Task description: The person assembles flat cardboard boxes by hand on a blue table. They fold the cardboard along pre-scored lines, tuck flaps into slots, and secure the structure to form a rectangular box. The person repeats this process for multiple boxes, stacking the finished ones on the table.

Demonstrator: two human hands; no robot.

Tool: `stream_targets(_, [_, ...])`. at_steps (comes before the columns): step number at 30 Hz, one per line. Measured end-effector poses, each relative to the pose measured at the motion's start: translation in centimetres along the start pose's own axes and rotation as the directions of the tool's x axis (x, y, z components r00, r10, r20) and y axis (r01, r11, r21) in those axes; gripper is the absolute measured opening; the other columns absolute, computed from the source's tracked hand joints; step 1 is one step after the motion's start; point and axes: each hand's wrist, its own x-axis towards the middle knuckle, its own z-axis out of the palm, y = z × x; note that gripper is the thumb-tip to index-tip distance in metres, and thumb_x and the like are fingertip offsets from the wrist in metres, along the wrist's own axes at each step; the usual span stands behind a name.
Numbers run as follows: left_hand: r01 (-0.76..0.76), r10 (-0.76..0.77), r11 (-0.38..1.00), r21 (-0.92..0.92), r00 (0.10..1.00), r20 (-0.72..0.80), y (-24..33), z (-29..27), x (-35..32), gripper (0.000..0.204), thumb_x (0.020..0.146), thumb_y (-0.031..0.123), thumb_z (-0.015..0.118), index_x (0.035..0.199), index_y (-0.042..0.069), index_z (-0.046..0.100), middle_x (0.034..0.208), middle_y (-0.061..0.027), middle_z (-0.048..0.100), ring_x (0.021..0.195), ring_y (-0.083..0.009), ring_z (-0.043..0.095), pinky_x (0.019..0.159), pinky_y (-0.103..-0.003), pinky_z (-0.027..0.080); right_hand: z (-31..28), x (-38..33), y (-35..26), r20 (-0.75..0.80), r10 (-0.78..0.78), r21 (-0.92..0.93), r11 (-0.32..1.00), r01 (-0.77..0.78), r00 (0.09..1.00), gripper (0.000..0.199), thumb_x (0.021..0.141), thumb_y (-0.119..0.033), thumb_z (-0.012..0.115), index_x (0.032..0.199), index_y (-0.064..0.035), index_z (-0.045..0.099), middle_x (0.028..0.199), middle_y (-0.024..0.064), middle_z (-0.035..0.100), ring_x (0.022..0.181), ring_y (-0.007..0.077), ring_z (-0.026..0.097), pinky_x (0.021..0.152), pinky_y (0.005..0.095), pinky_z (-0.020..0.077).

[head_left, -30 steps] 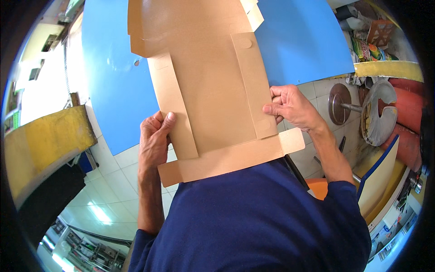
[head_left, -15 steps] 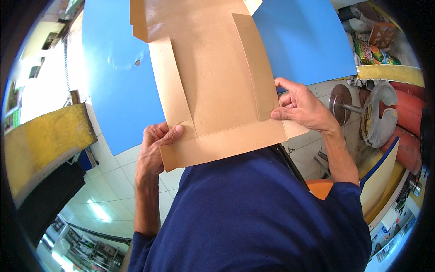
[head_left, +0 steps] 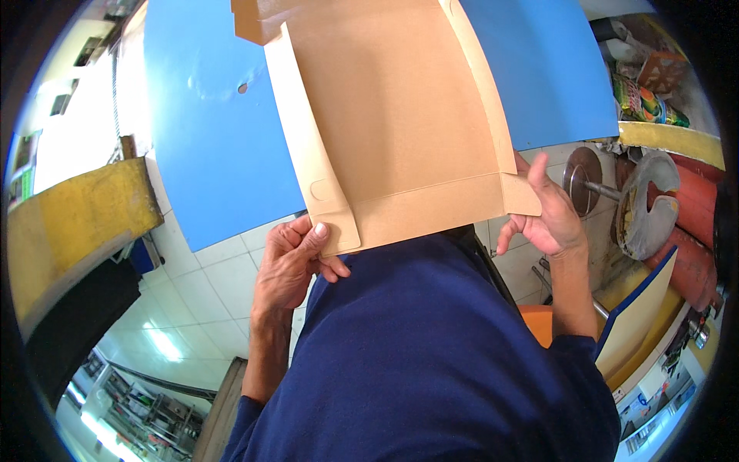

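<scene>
Brown cardboard, a flat box blank (head_left: 392, 123), is held up over the blue table (head_left: 208, 138), filling the view from 12 o'clock down to the centre. The left hand (head_left: 291, 266) is closed on the blank's lower left corner, thumb pressed on the pale side flap (head_left: 308, 162), which is seen folded inward over the main panel. The right hand (head_left: 548, 212) is half open at 3 o'clock, fingers spread, its thumb laid against the small tab (head_left: 520, 195) at the lower right corner. The folding is judged barely begun: one long flap is turned in, while the right flap, the bottom strip and the top end remain to be raised. Open room is found at 9 o'clock over the table; at 3 o'clock the space is crowded by a round stool (head_left: 581, 173) and a plastic bag (head_left: 647, 204).
</scene>
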Motion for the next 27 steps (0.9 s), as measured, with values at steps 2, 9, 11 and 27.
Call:
stream_targets(2, [-0.037, 0.043, 0.994, 0.098, 0.997, -0.059, 0.0, -0.2, 0.0, 0.041, 0.099, 0.029, 0.060, 0.102, -0.011, 0.064, 0.071, -0.0124, 0.067, 0.055, -0.0191, 0.068, 0.046, -0.025, 0.056, -1.3, -0.2, 0.1, 0.148, 0.006, 0.266, 0.963, -0.046, 0.989, 0.076, 0.101, -0.061, 0.028, 0.147, -0.0013, 0.034, 0.129, 0.0172, 0.059, 0.111, 0.0320, 0.063, 0.075, 0.0570, 0.0591])
stream_targets(9, [-0.069, 0.087, 0.981, 0.180, 0.992, -0.095, 0.4, 0.2, 0.4, 0.039, 0.098, 0.026, 0.063, 0.106, -0.011, 0.064, 0.080, -0.0158, 0.070, 0.055, -0.0191, 0.068, 0.045, -0.024, 0.055, -3.8, -0.1, 3.2, 0.156, -0.015, 0.427, 0.902, -0.054, 0.988, 0.037, 0.102, -0.021, 0.052, 0.127, 0.0053, 0.056, 0.127, 0.0176, 0.060, 0.109, 0.0304, 0.064, 0.091, 0.0520, 0.0567])
stream_targets(11, [-0.076, 0.094, 0.982, 0.173, 0.991, -0.094, 0.1, 0.6, 0.6, 0.037, 0.098, 0.025, 0.063, 0.105, -0.011, 0.063, 0.083, -0.0171, 0.070, 0.053, -0.0177, 0.067, 0.045, -0.023, 0.054, -2.7, 0.3, 2.9, 0.061, 0.051, 0.223, 0.973, -0.064, 0.997, 0.034, 0.099, -0.015, 0.057, 0.125, 0.0064, 0.057, 0.122, 0.0157, 0.064, 0.104, 0.0255, 0.066, 0.087, 0.0434, 0.0592])
stream_targets(27, [0.061, -0.119, 0.960, 0.272, 0.973, 0.200, 0.6, 2.3, 4.0, 0.037, 0.100, 0.027, 0.059, 0.082, -0.004, 0.067, 0.063, -0.0146, 0.068, 0.045, -0.0145, 0.063, 0.039, -0.023, 0.048, -4.0, 0.2, 2.2, -0.067, -0.278, -0.067, 0.960, 0.274, 0.958, 0.042, 0.094, -0.023, 0.067, 0.124, 0.0030, 0.054, 0.114, 0.0134, 0.066, 0.102, 0.0233, 0.068, 0.073, 0.0328, 0.0618])
